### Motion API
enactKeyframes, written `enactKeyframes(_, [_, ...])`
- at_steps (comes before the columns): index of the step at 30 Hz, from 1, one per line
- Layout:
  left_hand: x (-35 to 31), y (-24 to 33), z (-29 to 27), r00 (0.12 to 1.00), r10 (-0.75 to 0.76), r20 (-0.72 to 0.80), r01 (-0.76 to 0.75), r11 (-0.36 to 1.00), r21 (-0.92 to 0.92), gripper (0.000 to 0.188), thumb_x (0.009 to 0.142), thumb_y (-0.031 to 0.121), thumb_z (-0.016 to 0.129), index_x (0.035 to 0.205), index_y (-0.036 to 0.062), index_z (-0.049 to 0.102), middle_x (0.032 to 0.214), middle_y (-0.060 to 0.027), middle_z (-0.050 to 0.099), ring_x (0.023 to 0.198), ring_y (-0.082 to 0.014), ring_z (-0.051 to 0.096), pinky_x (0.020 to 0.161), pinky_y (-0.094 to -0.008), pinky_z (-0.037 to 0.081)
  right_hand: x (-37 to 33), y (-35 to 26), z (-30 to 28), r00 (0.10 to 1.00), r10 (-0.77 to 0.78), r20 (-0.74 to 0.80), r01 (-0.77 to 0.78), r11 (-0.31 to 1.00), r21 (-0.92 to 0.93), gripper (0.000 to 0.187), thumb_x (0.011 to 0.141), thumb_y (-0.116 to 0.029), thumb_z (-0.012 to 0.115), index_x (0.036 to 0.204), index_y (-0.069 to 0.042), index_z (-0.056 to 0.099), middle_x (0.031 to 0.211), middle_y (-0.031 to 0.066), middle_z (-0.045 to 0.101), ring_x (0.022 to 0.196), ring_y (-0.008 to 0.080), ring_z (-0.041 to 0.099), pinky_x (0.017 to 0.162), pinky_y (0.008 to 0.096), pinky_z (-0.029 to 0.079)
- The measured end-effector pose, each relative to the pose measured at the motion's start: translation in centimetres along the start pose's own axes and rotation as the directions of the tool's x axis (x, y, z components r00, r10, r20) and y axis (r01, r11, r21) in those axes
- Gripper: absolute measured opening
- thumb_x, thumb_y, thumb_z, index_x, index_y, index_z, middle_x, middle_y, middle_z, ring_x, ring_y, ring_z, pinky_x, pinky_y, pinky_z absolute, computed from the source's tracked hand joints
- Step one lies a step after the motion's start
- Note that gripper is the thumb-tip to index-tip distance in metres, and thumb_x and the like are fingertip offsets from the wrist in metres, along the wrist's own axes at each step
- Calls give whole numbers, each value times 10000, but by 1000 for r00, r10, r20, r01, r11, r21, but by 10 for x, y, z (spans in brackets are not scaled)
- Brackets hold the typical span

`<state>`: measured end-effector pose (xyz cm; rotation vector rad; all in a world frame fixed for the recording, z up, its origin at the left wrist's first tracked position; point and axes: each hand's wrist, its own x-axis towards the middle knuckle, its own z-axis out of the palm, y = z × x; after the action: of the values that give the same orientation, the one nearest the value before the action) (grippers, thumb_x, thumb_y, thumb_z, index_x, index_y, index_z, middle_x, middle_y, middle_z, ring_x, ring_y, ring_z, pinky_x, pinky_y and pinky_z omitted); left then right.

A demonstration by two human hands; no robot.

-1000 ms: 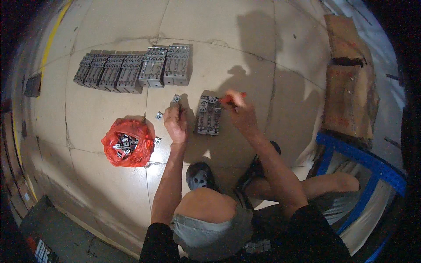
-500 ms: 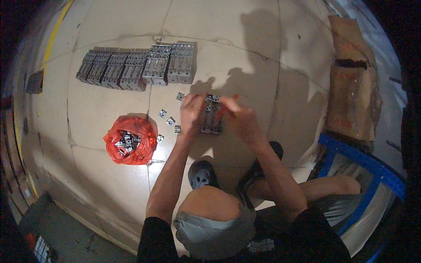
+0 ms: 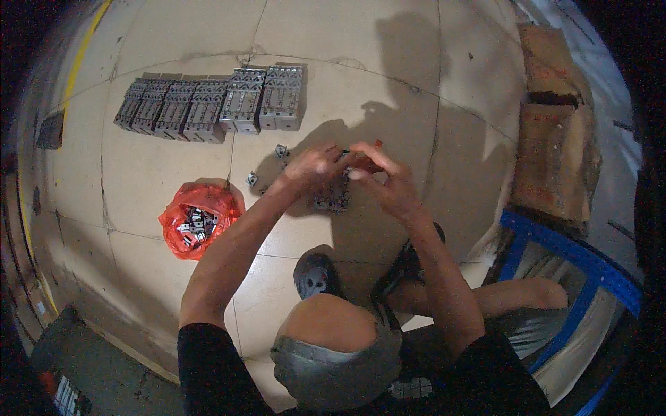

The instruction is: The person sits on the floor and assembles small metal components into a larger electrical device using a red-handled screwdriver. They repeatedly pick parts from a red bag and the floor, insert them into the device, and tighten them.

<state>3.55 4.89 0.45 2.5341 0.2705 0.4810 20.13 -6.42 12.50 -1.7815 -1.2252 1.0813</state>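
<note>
A grey metal block (image 3: 331,200) with a patterned top lies on the floor in front of me, its far half covered by my hands. My left hand (image 3: 313,168) reaches over it, fingers closed at the far end; what they pinch is hidden. Close against those fingertips, my right hand (image 3: 390,186) is curled round a thin red object (image 3: 378,143), of which only a tip sticks out. Small metal clips (image 3: 281,150) lie left of the block, one clip (image 3: 252,179) nearer the bag. My left forearm hides the floor beside the block.
An open red plastic bag (image 3: 178,211) full of small metal clips stands to the left. Several similar metal blocks (image 3: 208,111) sit in a row farther off. Flattened cardboard (image 3: 553,159) and a blue metal frame (image 3: 555,243) are at the right. My shoes (image 3: 317,276) are close by.
My left hand has moved right and over the block, up against my right hand's fingertips. The left forearm now slants across the floor, covering some loose clips. The right hand has shifted slightly.
</note>
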Motion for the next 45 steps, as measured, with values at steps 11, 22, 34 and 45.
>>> enactKeyframes(11, [-64, 26, -8, 819, -424, -388, 453, 891, -18, 406, 830, 20, 645, 1235, 0, 633, 1284, -221, 628, 1250, -430, 557, 1047, -512, 467, 7, -6, 31, 958, 242, -152, -197, 944, 263, 416, 929, -227, 772, 1272, -33, 638, 942, 41, 698, 877, 112, 652, 800, 295, 540])
enactKeyframes(22, [-26, 113, 59, 468, -835, -288, 752, 548, -366, 1072, 666, 402, 885, 1520, 6, 371, 1482, -239, 474, 1288, -440, 490, 1121, -541, 370, 14, 1, 78, 858, 174, -483, -193, 981, 10, 466, 956, -119, 663, 1373, 18, 505, 905, 202, 675, 778, 288, 671, 768, 413, 539])
enactKeyframes(34, [-51, 128, 29, 436, -792, -427, 758, 579, -301, 748, 797, 216, 772, 1451, 21, 464, 1396, -210, 555, 1283, -412, 516, 1088, -491, 408, 49, -3, 20, 673, -608, 421, 738, 519, -431, 334, 878, -31, 764, 1205, -69, 707, 1422, 96, 592, 1157, 301, 661, 908, 386, 551])
enactKeyframes(45, [-32, 87, 24, 467, -839, -279, 460, 500, -734, 414, 872, 29, 752, 1275, 49, 660, 1019, -132, 777, 899, -276, 771, 761, -336, 597, -8, 39, 68, 952, 193, -239, -175, 980, 96, 361, 877, -105, 834, 1197, -36, 684, 1136, 58, 716, 894, 95, 621, 788, 264, 517])
